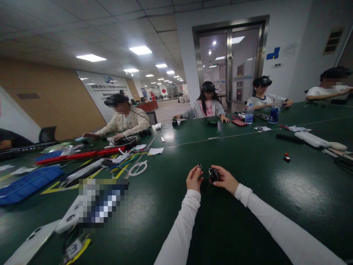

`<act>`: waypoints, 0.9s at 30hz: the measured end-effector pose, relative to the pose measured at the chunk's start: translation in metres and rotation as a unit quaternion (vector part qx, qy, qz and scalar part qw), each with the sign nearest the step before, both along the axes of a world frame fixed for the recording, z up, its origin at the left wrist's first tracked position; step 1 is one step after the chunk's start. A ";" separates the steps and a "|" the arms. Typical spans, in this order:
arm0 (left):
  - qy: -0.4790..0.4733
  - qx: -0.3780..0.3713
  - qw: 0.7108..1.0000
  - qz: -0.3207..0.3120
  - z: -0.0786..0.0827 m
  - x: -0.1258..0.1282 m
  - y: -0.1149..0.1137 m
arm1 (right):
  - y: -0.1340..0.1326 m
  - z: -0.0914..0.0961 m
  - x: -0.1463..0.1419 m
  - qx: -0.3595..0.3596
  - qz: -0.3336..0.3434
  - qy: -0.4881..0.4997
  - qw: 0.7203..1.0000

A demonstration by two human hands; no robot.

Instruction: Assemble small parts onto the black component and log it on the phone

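Just above the dark green table (pixel 248 158), my two hands are close together but apart. My left hand (pixel 194 179) pinches a small grey metallic piece (pixel 200 166) between thumb and fingertips; its exact kind is too small to tell. My right hand (pixel 224 177) grips a small black device (pixel 212 176) with a rough, part-like face turned to the left. The fingers cover part of it. A narrow gap separates the two held pieces. To the right on the table lies a small red and black piece (pixel 286 158).
At left are a blue tray (pixel 30 184), a white cable coil (pixel 138 168), cables and white plates (pixel 34 243). Several people with headsets sit across the table. A water bottle (pixel 249 114), a blue can (pixel 273 115) and a white tool (pixel 313 140) stand or lie at right.
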State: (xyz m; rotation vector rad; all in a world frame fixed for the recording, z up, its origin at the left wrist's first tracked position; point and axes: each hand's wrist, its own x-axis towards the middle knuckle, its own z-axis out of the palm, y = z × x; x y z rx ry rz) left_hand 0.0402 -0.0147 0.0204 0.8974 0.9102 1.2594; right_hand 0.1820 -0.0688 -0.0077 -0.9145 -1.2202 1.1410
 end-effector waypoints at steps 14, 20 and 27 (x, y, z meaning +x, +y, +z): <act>0.121 0.087 0.986 -0.078 -0.014 0.002 0.005 | 0.001 -0.002 0.002 -0.015 -0.009 -0.004 1.000; 0.093 0.048 0.988 -0.115 -0.014 0.005 0.003 | 0.000 -0.001 -0.001 0.000 -0.006 -0.007 1.000; 0.091 0.088 0.978 -0.163 -0.020 0.006 0.003 | -0.004 0.000 -0.010 0.031 -0.008 -0.057 0.998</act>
